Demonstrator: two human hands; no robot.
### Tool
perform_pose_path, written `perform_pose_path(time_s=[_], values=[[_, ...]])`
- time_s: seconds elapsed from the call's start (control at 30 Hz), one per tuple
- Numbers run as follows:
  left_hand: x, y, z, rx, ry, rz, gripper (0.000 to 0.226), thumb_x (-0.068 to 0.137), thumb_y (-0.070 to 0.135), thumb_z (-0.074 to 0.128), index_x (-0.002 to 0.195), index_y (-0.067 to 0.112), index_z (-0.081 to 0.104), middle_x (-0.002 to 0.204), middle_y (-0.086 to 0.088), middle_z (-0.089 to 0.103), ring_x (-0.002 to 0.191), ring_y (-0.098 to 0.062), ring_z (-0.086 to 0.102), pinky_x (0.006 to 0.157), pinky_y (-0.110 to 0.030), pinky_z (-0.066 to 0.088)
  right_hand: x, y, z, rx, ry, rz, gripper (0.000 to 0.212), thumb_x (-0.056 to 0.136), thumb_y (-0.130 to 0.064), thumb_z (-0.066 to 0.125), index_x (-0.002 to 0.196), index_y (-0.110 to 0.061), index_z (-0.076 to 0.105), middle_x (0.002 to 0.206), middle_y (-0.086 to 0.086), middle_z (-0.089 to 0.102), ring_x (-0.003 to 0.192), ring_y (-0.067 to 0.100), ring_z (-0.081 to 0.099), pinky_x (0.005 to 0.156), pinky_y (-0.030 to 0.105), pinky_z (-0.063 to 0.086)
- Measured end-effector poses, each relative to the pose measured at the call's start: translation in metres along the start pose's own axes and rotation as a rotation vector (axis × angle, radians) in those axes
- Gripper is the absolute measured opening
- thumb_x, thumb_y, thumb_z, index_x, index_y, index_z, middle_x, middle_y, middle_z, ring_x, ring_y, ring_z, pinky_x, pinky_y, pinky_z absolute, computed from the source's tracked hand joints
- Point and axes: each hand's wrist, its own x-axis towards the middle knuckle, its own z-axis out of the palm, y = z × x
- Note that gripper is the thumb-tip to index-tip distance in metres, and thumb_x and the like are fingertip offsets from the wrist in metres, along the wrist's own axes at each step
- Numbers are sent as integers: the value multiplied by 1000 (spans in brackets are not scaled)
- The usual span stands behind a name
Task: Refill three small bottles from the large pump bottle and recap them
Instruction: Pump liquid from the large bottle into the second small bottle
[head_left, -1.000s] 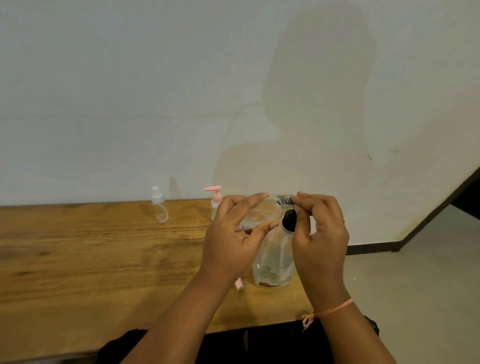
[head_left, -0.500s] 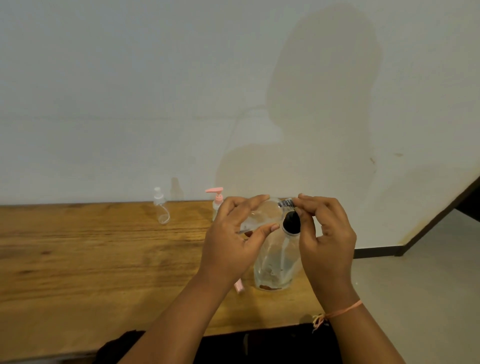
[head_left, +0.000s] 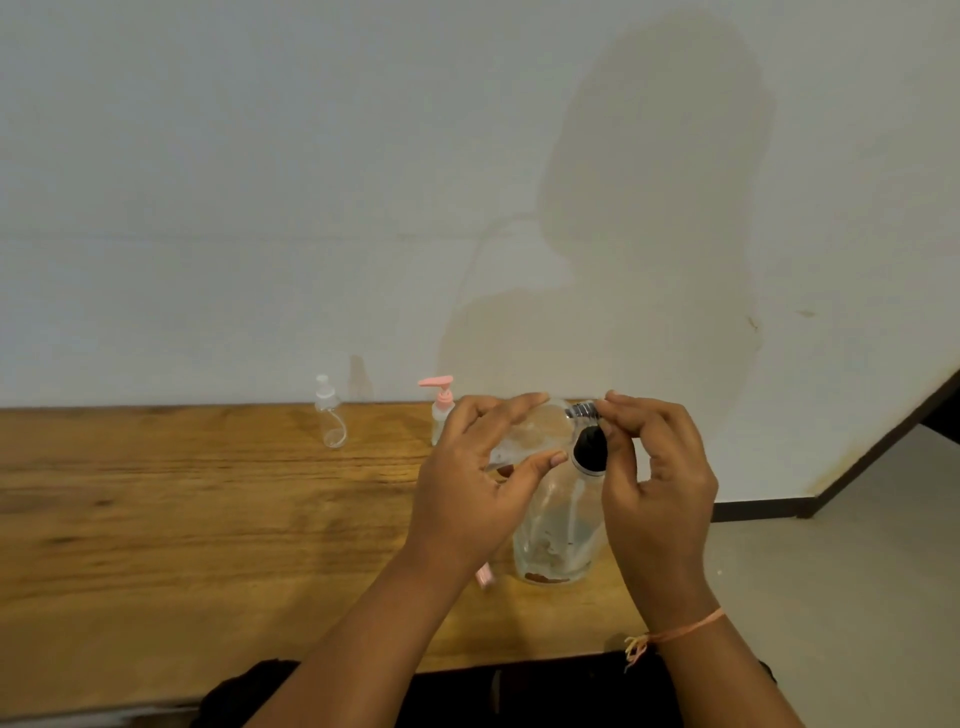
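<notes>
A pale wall (head_left: 260, 182) fills the upper half of the view, with a person's shadow cast on it. Below it a wooden table (head_left: 182, 519) runs across from the left, and grey floor (head_left: 857, 597) shows to the right.

The large bottle (head_left: 556, 535) stands upright near the table's front right part, clear, with a little liquid at its base. Its top is a dark round with a pale rim, just below the right hand's fingertips; whether that is an open mouth or a lid cannot be told.

Both hands are raised above the large bottle. The left hand (head_left: 467, 493) is curled round a small bottle (head_left: 530, 434), held on its side between the forefinger on top and the thumb underneath, neck pointing right. The right hand (head_left: 660, 478) faces it, fingertips pinched together on the silver cap (head_left: 582, 410) at that neck. The two hands nearly meet at the cap, and the small bottle hangs just above and left of the large bottle's top.

Far back by the wall stands a pump bottle (head_left: 441, 410) with a pink head, partly hidden behind the left hand. Well to its left stands a clear bottle (head_left: 330, 421), capped.

A pink piece (head_left: 485, 576) lies on the table just left of the large bottle's base, mostly hidden under the left wrist. An orange thread (head_left: 675, 631) circles the right wrist.
</notes>
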Motion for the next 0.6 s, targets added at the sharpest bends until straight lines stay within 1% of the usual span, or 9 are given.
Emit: perform_pose_path(time_s=[0.07,0.17,0.23,0.3,0.37,0.43,0.53,0.6], values=[[1,-1,-1,23,-14,-20,45,75,35,74,116,42,58,105,16,51,103,8,49,70,4,38,0,2,3,-2,-12,4,17,84,2,55,94,-4,68,98,-2,56,94,13,58,86,12,45],[4,-2,-3,21,-60,-68,43,75,37,74,109,52,54,107,18,51,103,7,51,73,4,37,-2,8,8,-20,-28,-10,16,84,4,54,94,-1,66,99,0,52,92,20,58,87,10,44],[4,-3,-4,29,-68,-74,43,74,39,74,105,58,51,108,19,52,104,8,50,75,4,37,-3,9,9,-18,-39,-23,16,84,5,54,94,-1,65,99,1,52,91,20,58,86,10,43],[3,-2,-3,8,-54,-70,43,74,37,74,107,55,53,108,16,54,104,8,50,73,4,37,-4,8,7,19,-27,-16,17,84,5,54,94,-3,65,98,2,53,93,15,57,87,11,44],[1,0,-1,-32,-34,-54,42,74,32,75,110,45,58,107,10,55,104,4,52,72,3,39,-5,4,5,60,5,5,18,84,5,55,94,-5,65,97,3,55,95,11,56,87,13,45],[0,1,-1,-50,-23,-28,42,74,29,76,111,41,59,103,8,55,103,3,51,72,2,39,-4,1,3,73,26,12,19,84,6,56,94,-5,66,97,3,56,96,12,57,87,17,47],[2,-1,-2,-48,-23,-9,42,73,31,76,110,41,58,103,8,55,103,5,51,72,2,40,-2,2,1,47,3,-16,18,83,6,56,93,-3,67,97,2,56,95,17,59,85,23,50],[4,-4,-2,-32,-29,-13,42,72,38,75,110,44,58,105,10,56,104,6,51,76,2,38,0,5,1,38,-20,-25,17,83,5,56,94,-3,67,97,0,55,95,15,59,84,23,50]])
